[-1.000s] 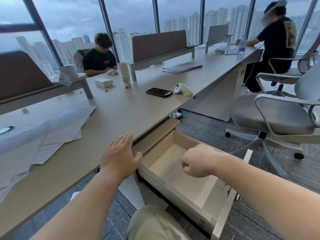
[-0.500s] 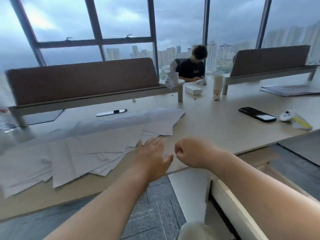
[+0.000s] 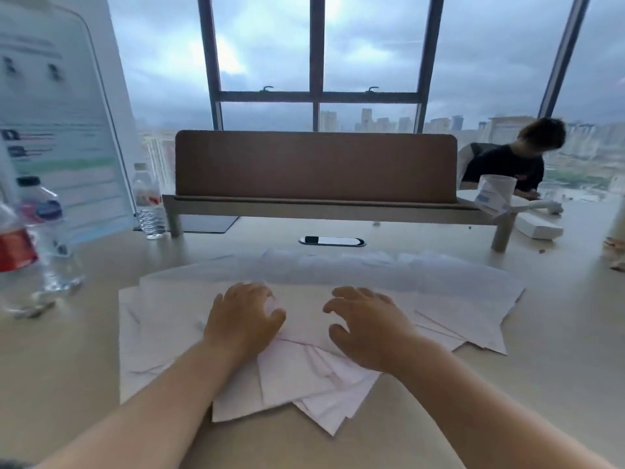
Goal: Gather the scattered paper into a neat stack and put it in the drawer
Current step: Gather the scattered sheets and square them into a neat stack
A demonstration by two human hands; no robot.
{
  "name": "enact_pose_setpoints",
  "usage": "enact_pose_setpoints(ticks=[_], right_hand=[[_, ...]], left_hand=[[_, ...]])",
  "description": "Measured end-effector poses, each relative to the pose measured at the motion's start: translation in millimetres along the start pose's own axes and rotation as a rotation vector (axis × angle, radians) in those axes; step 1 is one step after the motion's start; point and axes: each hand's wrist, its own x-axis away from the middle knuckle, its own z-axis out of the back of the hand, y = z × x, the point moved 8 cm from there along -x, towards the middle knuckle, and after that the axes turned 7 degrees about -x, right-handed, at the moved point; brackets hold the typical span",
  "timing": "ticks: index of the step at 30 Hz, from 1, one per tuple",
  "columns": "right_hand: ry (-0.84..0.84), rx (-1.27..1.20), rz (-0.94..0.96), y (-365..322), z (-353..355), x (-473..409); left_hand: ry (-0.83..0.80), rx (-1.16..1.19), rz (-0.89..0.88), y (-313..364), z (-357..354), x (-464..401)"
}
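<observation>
A: Paper [image 3: 338, 377] is seen spread in a loose, overlapping fan of white sheets across the middle of a pale desk [image 3: 473, 418], viewed from a head-worn camera looking forward and down.

B: How are the hands placed?

A: Both hands are laid palm-down on the sheets, side by side but apart. The left hand [image 3: 241, 319] is shown with fingers gently bent and spread, fingertips touching the top sheet; nothing is gripped. The right hand [image 3: 368, 328] is held the same way, fingers relaxed and slightly arched over the paper, with nothing pinched or enclosed.

B: What else is shown on the desk?

A: A brown divider panel [image 3: 316, 165] is set upright beyond the paper, with a dark oval cable slot [image 3: 332, 241] in the desk just in front of it. Two blurred bottles [image 3: 33, 245] are seen at the left edge, and a clear water bottle [image 3: 148, 201] is stood farther back beside a leaning printed sign [image 3: 57, 130]. A white box [image 3: 541, 227] and a white paper cup [image 3: 495, 196] are placed at the far right. A seated person in a dark shirt [image 3: 507, 167] is visible behind the divider, and tall windows [image 3: 318, 62] with a cloudy skyline fill the background.
</observation>
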Motion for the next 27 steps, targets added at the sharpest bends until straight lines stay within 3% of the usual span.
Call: enact_pose_setpoints(ticks=[5, 8, 15, 21, 27], right_hand=[[-0.123, -0.011, -0.206, 21.9, -40.5, -37.1], [-0.214, -0.012, -0.287, 32.2, -55.7, -42.9], [-0.291, -0.026, -0.264, 38.9, -55.3, -57.4], [-0.233, -0.101, -0.183, 33.4, -53.6, -54.2], [-0.060, -0.233, -0.166, 40.6, -44.7, -49.3]], left_hand=[[-0.054, 0.053, 0.115, -41.3, -15.1, -49.1], [-0.014, -0.031, 0.122, -43.8, -12.1, -72.9], [-0.123, -0.041, 0.016, 1.3, -19.1, -78.5], [-0.158, 0.157, 0.080, 5.1, -21.4, -71.3], [-0.162, 0.313, 0.110, -8.2, -21.5, -66.1]])
